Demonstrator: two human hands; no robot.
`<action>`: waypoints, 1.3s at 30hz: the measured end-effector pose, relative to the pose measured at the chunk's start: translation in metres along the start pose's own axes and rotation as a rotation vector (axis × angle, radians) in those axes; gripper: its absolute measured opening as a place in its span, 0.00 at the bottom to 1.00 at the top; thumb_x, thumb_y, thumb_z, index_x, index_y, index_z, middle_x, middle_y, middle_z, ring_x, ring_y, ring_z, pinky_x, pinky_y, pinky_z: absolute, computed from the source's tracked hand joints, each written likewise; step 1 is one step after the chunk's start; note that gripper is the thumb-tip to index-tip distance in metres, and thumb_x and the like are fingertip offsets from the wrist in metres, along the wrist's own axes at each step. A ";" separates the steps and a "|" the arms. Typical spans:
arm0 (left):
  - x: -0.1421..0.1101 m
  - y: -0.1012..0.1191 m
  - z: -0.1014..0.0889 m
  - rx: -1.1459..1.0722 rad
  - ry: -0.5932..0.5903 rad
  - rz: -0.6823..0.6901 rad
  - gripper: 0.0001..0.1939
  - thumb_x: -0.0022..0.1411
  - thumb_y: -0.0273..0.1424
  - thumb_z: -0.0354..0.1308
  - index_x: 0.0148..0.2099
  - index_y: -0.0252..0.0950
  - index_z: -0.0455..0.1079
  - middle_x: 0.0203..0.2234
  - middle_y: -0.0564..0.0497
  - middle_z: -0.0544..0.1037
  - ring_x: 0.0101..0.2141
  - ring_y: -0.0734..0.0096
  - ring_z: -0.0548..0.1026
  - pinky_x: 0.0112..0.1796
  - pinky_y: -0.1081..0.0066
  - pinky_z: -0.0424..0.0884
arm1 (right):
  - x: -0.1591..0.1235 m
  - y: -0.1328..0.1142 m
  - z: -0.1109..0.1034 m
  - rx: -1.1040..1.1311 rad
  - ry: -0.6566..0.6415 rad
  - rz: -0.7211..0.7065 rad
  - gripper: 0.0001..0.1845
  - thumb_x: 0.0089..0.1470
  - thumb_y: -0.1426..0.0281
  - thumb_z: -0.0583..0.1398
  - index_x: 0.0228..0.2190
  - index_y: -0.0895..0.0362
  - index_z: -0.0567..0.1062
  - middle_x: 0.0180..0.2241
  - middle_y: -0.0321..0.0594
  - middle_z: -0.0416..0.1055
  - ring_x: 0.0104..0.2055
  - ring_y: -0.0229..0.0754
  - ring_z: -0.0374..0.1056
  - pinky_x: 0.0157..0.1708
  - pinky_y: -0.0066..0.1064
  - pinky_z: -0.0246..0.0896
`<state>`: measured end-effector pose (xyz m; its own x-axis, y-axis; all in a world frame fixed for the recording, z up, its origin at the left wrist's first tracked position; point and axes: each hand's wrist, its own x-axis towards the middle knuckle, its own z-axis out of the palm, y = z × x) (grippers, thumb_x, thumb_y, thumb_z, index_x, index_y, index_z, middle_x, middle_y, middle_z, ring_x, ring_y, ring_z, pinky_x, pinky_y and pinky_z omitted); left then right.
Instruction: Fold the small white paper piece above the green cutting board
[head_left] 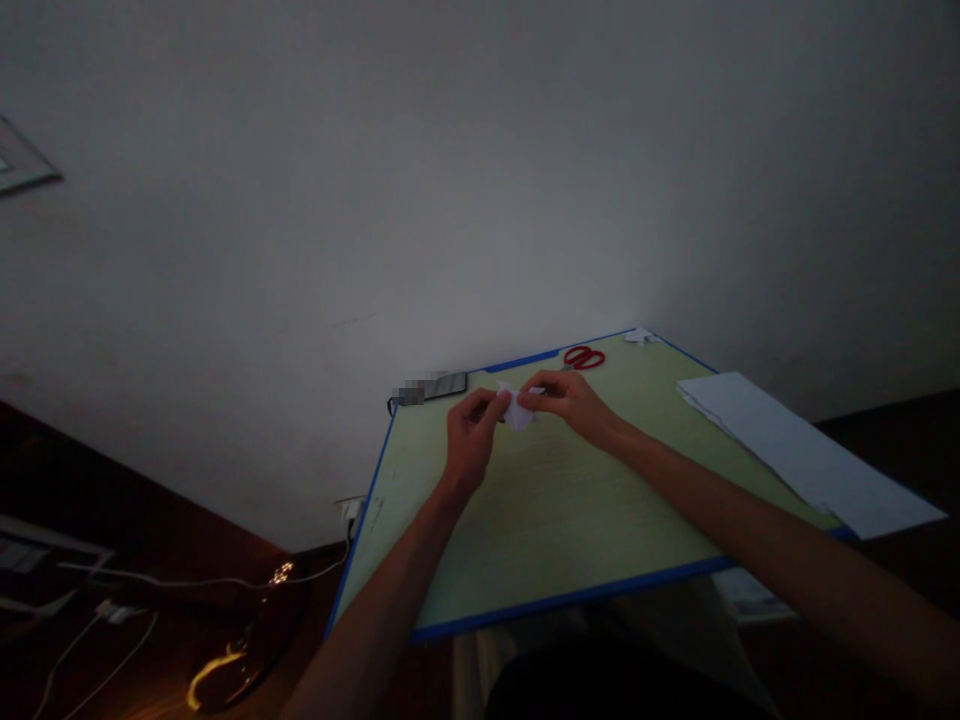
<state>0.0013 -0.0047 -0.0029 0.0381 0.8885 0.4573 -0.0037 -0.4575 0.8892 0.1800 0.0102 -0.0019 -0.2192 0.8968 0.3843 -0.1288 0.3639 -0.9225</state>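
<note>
A small folded piece of white paper (517,412) is held up above the tabletop between both hands. My left hand (472,430) pinches its left side between thumb and fingers. From the right, my right hand (568,402) grips the other side, thumb and forefinger close to the left thumb. Folds and pointed corners show on the paper, but its exact shape is partly hidden by my fingers. Just beyond my right hand lie scissors with red handles (584,358), their blades mostly hidden.
The pale green table (600,510) has a blue edge and stands against a grey wall. A phone (446,386) lies at the back left, paper scraps (640,336) at the back right. White sheets (795,445) overhang the right edge. Cables (225,580) run at lower left.
</note>
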 end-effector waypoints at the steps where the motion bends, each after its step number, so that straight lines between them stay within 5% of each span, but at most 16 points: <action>1: 0.000 -0.001 -0.001 -0.009 0.004 0.000 0.14 0.59 0.41 0.69 0.29 0.37 0.77 0.24 0.53 0.75 0.28 0.72 0.69 0.33 0.70 0.66 | -0.001 0.000 0.001 0.003 -0.008 0.003 0.18 0.43 0.54 0.74 0.28 0.55 0.81 0.29 0.37 0.78 0.33 0.42 0.72 0.38 0.35 0.67; 7: 0.002 -0.006 -0.003 -0.027 0.027 -0.003 0.13 0.59 0.38 0.68 0.28 0.36 0.76 0.23 0.54 0.73 0.28 0.74 0.68 0.32 0.72 0.65 | -0.002 0.000 0.003 -0.061 -0.054 -0.012 0.17 0.46 0.55 0.72 0.28 0.56 0.81 0.29 0.37 0.78 0.33 0.41 0.71 0.37 0.34 0.65; 15: 0.001 -0.010 0.004 -0.095 -0.052 -0.155 0.21 0.54 0.46 0.72 0.43 0.36 0.80 0.29 0.50 0.81 0.31 0.69 0.78 0.34 0.69 0.74 | 0.002 0.007 -0.003 -0.004 0.114 -0.054 0.18 0.43 0.55 0.74 0.25 0.55 0.80 0.28 0.37 0.78 0.32 0.41 0.72 0.38 0.35 0.66; 30: 0.002 -0.007 0.005 -0.141 0.064 -0.175 0.18 0.51 0.41 0.75 0.39 0.34 0.80 0.28 0.50 0.80 0.28 0.73 0.76 0.34 0.69 0.76 | 0.001 0.006 -0.002 -0.042 0.047 -0.009 0.14 0.49 0.57 0.70 0.33 0.55 0.85 0.31 0.39 0.81 0.36 0.42 0.73 0.42 0.36 0.68; 39: 0.006 -0.010 0.003 -0.149 0.080 -0.212 0.19 0.48 0.42 0.75 0.37 0.35 0.79 0.26 0.51 0.79 0.28 0.71 0.76 0.32 0.70 0.72 | 0.004 0.017 -0.003 0.028 0.046 0.004 0.17 0.45 0.57 0.74 0.34 0.55 0.84 0.32 0.41 0.82 0.34 0.43 0.75 0.42 0.39 0.71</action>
<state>0.0043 0.0046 -0.0089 -0.0254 0.9667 0.2547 -0.1517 -0.2556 0.9548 0.1794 0.0203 -0.0159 -0.1755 0.9090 0.3780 -0.1547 0.3537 -0.9225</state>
